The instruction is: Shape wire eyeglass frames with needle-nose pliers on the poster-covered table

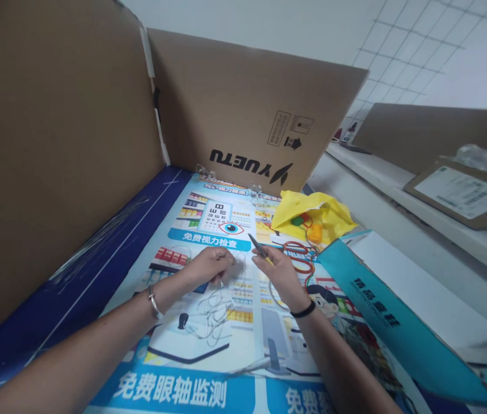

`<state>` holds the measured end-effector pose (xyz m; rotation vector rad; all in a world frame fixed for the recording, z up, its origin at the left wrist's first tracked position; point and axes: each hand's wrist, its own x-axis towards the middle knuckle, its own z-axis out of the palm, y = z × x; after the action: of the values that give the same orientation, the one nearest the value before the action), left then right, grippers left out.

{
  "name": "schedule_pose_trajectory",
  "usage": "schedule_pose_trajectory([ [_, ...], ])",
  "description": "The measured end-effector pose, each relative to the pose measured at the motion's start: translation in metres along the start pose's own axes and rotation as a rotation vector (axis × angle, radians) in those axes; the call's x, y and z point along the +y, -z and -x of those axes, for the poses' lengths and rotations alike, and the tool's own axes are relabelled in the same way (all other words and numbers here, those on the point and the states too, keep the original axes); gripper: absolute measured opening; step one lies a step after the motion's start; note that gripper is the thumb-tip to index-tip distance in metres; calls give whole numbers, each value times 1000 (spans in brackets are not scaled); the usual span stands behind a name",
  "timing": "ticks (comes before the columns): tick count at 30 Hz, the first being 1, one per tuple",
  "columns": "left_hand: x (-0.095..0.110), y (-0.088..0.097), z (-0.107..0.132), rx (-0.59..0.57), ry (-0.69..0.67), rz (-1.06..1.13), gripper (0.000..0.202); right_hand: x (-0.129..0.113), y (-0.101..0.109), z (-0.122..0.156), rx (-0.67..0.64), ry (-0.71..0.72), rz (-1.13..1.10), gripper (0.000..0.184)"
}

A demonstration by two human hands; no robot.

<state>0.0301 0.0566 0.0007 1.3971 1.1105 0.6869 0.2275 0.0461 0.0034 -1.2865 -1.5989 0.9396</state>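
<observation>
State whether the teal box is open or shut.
Open: the teal box shows its white inside, with no lid across the top.

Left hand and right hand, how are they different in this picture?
The left hand pinches thin, wiry strands, while the right hand grips a dark, pointed tool.
The left wrist wears a silver bangle; the right wrist wears a black band.
Both hands are bare, above the printed sheet.

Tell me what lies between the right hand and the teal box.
In the head view, red loops, probably scissor handles, and thin coloured cord lie between the right hand and the teal box.
</observation>
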Motion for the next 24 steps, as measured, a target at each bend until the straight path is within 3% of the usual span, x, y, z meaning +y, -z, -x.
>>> schedule_pose_trajectory([
  [6, -3, -3, 3, -175, 3, -44, 19, -6, -7, 6, -123, 28, -90, 18],
  [24, -6, -2, 2, -244, 4, 51, 17, -2, -12, 8, 52, 91, 90, 19],
])
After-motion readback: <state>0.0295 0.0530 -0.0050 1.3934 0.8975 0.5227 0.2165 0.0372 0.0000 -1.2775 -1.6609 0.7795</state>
